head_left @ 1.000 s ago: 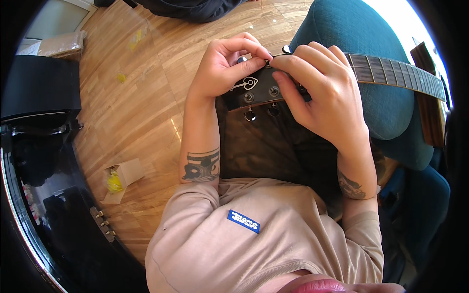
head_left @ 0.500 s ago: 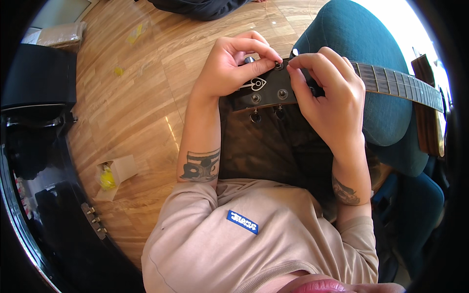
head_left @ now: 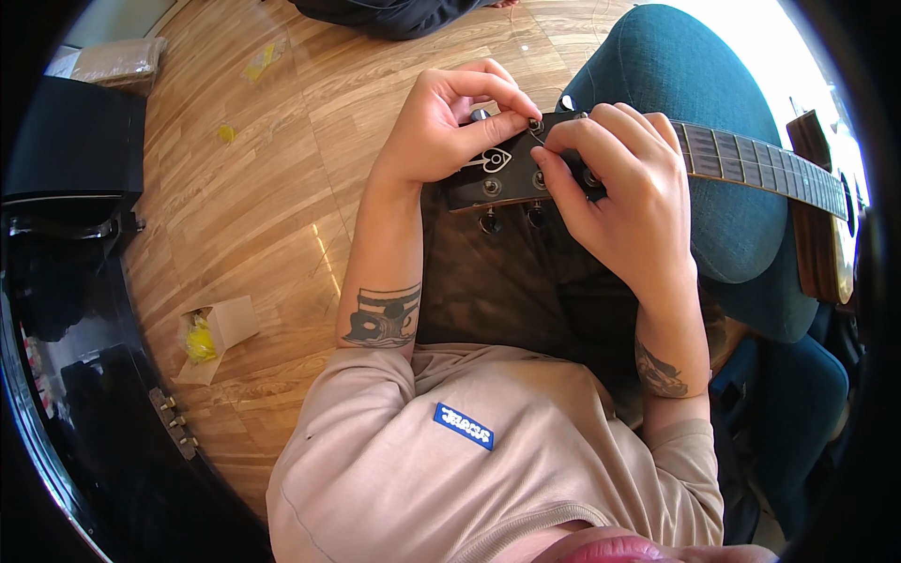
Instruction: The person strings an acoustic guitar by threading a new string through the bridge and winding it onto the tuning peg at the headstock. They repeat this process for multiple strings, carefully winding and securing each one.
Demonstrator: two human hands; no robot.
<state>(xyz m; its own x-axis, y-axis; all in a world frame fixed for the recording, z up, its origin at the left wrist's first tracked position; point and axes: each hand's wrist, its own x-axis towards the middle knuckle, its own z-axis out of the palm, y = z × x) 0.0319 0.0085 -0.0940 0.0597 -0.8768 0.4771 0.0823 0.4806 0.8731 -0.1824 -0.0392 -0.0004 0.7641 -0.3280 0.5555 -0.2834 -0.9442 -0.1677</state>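
A guitar's dark headstock (head_left: pixel 507 190) with a pale heart-shaped inlay lies across my lap, its neck (head_left: pixel 751 165) stretching off to the right. At a far-side tuning post (head_left: pixel 536 124), my left hand (head_left: pixel 446 127) is closed, thumb and forefinger pinched on what looks like the thin guitar string (head_left: pixel 535 138). Just nearer, the closed fingertips of my right hand (head_left: pixel 624 192) pinch that string below the post. The right hand covers part of the headstock beside the neck. Tuning pegs (head_left: pixel 490 222) stick out along the near edge.
The neck rests across a teal padded seat (head_left: pixel 676 70). On the wooden floor to the left lie an opened small carton (head_left: pixel 233 322) with yellow stuff inside and yellow scraps (head_left: pixel 265 62). A glossy black piece of furniture (head_left: pixel 84 394) lines the left side. Someone's dark-clothed leg (head_left: pixel 394 17) shows at the top.
My right hand has moved slightly left and nearer, its fingertips now just below the tuning post. The left hand keeps its pinch at the post.
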